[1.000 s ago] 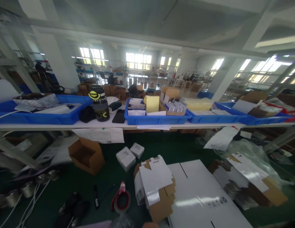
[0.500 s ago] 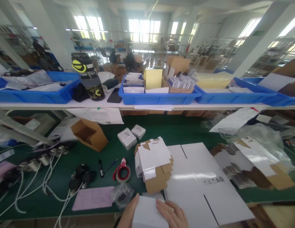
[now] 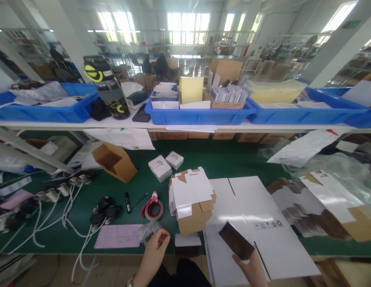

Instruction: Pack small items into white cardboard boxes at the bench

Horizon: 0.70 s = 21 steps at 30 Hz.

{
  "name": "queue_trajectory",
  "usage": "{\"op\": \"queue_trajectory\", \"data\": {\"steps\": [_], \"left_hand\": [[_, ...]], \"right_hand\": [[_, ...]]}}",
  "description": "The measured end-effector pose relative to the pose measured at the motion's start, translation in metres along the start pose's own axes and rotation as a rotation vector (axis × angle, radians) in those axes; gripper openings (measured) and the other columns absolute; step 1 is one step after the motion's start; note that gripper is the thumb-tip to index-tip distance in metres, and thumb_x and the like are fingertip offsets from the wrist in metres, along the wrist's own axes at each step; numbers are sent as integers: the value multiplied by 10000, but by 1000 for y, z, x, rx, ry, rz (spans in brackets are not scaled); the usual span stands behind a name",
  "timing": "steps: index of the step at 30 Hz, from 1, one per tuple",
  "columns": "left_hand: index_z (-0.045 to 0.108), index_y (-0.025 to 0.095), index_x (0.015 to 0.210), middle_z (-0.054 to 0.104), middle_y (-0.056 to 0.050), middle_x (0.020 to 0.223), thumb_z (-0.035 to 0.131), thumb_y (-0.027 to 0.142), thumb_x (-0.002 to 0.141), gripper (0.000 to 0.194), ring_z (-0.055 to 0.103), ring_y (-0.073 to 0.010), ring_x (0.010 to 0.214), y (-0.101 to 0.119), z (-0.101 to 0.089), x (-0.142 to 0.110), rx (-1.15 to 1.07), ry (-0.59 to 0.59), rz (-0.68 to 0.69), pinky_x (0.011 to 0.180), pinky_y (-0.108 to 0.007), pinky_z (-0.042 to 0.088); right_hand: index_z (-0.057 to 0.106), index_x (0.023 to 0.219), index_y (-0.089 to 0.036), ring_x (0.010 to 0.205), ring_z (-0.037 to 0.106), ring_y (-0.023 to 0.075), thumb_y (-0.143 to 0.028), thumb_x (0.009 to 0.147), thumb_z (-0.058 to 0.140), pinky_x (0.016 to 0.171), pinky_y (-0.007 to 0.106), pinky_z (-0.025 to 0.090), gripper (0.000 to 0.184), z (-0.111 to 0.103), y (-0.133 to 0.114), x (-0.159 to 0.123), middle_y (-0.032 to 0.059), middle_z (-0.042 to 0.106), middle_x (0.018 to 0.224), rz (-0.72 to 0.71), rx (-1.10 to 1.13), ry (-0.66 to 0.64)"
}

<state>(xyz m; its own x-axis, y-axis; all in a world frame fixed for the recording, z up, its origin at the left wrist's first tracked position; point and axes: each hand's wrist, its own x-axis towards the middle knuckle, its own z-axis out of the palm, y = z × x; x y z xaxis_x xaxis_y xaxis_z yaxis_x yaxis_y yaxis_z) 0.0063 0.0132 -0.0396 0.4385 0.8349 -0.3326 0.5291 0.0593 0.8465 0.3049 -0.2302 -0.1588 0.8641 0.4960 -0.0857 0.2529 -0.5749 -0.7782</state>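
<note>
My right hand [image 3: 251, 268] grips a small white cardboard box [image 3: 236, 240], tilted so its open side and brown inside show. It is held over the large flat white carton [image 3: 233, 217]. My left hand [image 3: 155, 249] is closed, with curled fingers, in front of a bubble-wrapped bundle [image 3: 150, 230]. What its fingers hold, if anything, is hidden. Between the hands, at the table's front edge, stands another small open box [image 3: 187, 244] with a white flap and dark inside. Just behind it lies a stack of unfolded small box blanks [image 3: 193, 201].
A tape dispenser [image 3: 153, 208], a marker [image 3: 127, 202] and a pink sheet [image 3: 118, 236] lie left of centre. Black devices with white cables [image 3: 104, 211] sit further left. Two labelled white boxes [image 3: 160, 168] and blue trays [image 3: 200, 116] are behind. More box blanks [image 3: 307, 209] are stacked right.
Both hands were together on a white box at the front edge. Now they are apart: the left by the bubble wrap, the right with an open box over the flat carton.
</note>
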Motion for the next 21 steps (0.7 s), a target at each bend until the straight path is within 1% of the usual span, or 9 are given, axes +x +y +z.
{"op": "queue_trajectory", "data": {"steps": [3,5,7,10,13,15,17,19,21], "left_hand": [[643,176,917,713,-108,937,565,594,802,440,671,-267,900,6,6,7,-7,75,13,812,-369,517],[630,175,890,705,-86,876,580,608,794,446,663,-251,846,15,15,17,0,98,-7,784,-356,510],[593,180,767,667,-51,720,602,645,755,465,634,-225,700,23,26,30,-26,9,-90,678,-333,489],[521,193,625,569,-13,536,637,679,677,502,534,-173,501,35,41,43,-117,-173,-206,519,-291,402],[565,171,666,556,0,551,635,676,681,511,482,-138,486,47,41,42,-197,-204,-182,494,-261,356],[606,158,725,558,7,591,622,665,724,508,477,-132,523,57,31,33,-254,-211,-107,507,-249,349],[639,152,756,592,-9,644,598,634,794,485,512,-148,586,65,16,19,-258,-216,36,537,-252,374],[656,160,760,646,-40,719,542,550,893,427,562,-175,670,70,4,3,-144,-162,266,601,-269,420],[648,182,740,663,-58,744,471,403,969,364,580,-185,712,72,-4,-11,87,-38,586,643,-283,433]], "right_hand": [[598,797,-259,1110,640,457,-501,558,641,985,571,487,343,2,3,16,149,706,916,26,-98,10],[532,616,-300,903,704,459,-426,538,637,861,593,526,182,2,1,19,115,686,689,100,-175,-147],[449,512,-315,575,688,415,-386,542,626,659,572,545,193,6,-7,14,68,588,447,179,-204,-342],[423,437,-292,340,588,298,-440,678,580,460,425,489,323,20,-40,-1,60,534,339,221,-160,-563],[459,398,-247,326,576,235,-504,791,530,406,329,428,475,28,-99,-8,92,586,381,137,-99,-624],[557,480,-217,386,612,235,-558,809,543,439,330,462,474,23,-149,-5,85,643,457,40,-24,-588],[710,796,-185,656,718,254,-601,821,560,619,350,563,443,16,-200,1,98,762,778,-74,89,-379],[631,1239,-170,1015,703,299,-608,778,634,771,377,589,636,12,-245,2,147,705,1207,-151,157,-153],[428,1464,-156,1237,597,312,-565,758,680,916,400,564,854,15,-281,-5,171,557,1429,-281,228,-140]]}}
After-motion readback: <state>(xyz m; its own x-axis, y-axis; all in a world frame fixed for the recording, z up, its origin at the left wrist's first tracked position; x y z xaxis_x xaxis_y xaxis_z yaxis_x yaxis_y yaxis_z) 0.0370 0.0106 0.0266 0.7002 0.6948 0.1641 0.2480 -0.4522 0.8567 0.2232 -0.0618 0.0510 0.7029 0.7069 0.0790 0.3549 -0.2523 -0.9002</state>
